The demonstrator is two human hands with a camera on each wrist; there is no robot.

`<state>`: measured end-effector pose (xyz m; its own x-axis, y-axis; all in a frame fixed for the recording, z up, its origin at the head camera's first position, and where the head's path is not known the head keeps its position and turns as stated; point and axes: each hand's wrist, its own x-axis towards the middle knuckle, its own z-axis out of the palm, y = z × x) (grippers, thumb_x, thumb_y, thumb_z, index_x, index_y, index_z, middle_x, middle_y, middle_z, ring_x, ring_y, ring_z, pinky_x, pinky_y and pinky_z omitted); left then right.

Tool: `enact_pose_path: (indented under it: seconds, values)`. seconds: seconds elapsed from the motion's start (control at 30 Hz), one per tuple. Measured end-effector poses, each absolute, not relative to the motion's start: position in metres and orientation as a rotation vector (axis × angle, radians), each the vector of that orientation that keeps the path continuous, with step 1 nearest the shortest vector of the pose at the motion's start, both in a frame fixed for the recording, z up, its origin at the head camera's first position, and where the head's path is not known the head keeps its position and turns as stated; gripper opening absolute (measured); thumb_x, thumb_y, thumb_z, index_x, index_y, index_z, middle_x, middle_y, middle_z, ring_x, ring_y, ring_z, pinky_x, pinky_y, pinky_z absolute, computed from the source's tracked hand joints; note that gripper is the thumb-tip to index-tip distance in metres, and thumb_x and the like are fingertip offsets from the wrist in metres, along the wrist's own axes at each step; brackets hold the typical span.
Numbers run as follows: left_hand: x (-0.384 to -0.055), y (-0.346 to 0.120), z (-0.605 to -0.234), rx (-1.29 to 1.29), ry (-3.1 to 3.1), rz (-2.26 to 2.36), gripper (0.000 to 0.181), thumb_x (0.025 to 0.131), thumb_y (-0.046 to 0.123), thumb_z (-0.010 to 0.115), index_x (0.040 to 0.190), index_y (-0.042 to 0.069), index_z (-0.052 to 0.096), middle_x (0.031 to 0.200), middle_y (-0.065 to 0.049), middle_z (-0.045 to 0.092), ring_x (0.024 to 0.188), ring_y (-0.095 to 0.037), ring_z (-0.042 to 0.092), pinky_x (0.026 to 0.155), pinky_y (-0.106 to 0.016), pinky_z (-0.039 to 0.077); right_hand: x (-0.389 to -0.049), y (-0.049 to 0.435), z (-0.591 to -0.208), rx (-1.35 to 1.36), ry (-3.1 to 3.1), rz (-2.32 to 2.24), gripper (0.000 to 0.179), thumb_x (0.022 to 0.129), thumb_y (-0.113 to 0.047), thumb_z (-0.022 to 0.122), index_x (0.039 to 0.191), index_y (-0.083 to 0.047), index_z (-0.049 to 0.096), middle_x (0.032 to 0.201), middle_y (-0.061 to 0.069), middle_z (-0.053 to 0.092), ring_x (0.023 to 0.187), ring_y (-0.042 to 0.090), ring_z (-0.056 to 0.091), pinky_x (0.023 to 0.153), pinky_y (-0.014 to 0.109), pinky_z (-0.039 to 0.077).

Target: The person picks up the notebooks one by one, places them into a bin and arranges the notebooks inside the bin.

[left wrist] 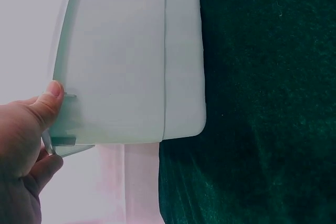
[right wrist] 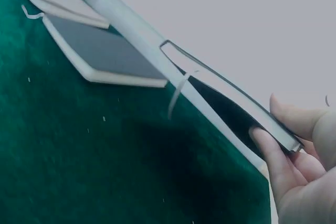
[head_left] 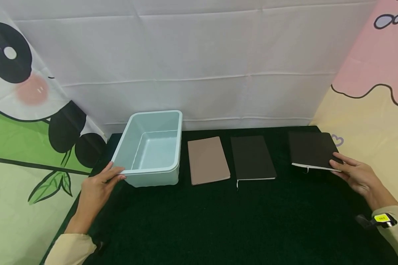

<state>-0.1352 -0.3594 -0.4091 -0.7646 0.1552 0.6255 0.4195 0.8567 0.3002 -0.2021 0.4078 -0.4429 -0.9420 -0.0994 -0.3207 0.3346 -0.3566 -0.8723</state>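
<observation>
My left hand [head_left: 99, 189] grips the near left corner of a pale blue plastic bin [head_left: 156, 178], thumb and fingers on either side of its rim. In the left wrist view the bin's outer wall [left wrist: 115, 61] fills the middle. At the right end of the table my right hand [head_left: 358, 175] pinches a black notebook [head_left: 313, 147] by its near right corner. The right wrist view shows this notebook [right wrist: 231, 90] raised over the cloth, its white page edge and ribbon showing. No contents show inside the bin.
Between the bin and the held notebook lie a pinkish-beige notebook [head_left: 208, 161] and another black notebook [head_left: 253, 157] with a white ribbon. A dark green cloth [head_left: 212, 221] covers the table. Behind it hangs a white curtain [head_left: 199, 66], with printed cartoon fabric at both sides.
</observation>
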Motion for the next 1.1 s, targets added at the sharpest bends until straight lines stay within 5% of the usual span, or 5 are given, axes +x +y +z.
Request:
enact_pose_path:
  seconds: [0.27, 0.7, 0.93, 1.1]
  values:
    - [-0.133, -0.361, -0.410, -0.413, -2.415, -0.576, 0.033, 0.079, -0.002, 0.084, 0.111, 0.007, 0.079, 0.120, -0.024, 0.069, 0.103, -0.045, 0.069, 0.048, -0.012, 0.038, -0.199, 0.383, -0.425, 0.272, 1.513, -2.474, 0.035, 0.100, 0.005, 0.060, 0.110, -0.021, 0.081, 0.103, -0.008, 0.072, 0.092, 0.012, 0.075, 0.078, 0.029, 0.059]
    - [-0.134, -0.360, -0.410, -0.409, -2.407, -0.577, 0.032, 0.077, 0.001, 0.085, 0.108, 0.009, 0.080, 0.122, -0.027, 0.067, 0.108, -0.046, 0.067, 0.041, -0.016, 0.026, -0.199, 0.332, -0.399, 0.190, 1.546, -2.523, 0.035, 0.097, 0.005, 0.064, 0.114, -0.021, 0.079, 0.119, -0.010, 0.058, 0.095, 0.008, 0.074, 0.078, 0.026, 0.059]
    - [-0.136, -0.360, -0.410, -0.403, -2.437, -0.578, 0.031, 0.079, 0.002, 0.084, 0.110, 0.008, 0.079, 0.125, -0.029, 0.064, 0.071, -0.040, 0.073, 0.040, -0.017, 0.025, -0.203, 0.306, -0.382, 0.113, 1.506, -2.497, 0.035, 0.099, 0.004, 0.062, 0.117, -0.022, 0.077, 0.112, -0.004, 0.070, 0.096, 0.010, 0.074, 0.079, 0.027, 0.058]
    - [-0.135, -0.361, -0.408, -0.391, -2.453, -0.563, 0.031, 0.079, 0.002, 0.084, 0.109, 0.007, 0.079, 0.125, -0.030, 0.064, 0.057, -0.034, 0.069, 0.040, -0.018, 0.026, -0.208, 0.285, -0.370, 0.078, 1.567, -2.436, 0.037, 0.098, 0.003, 0.064, 0.122, -0.023, 0.075, 0.125, -0.005, 0.057, 0.099, 0.008, 0.073, 0.082, 0.026, 0.058]
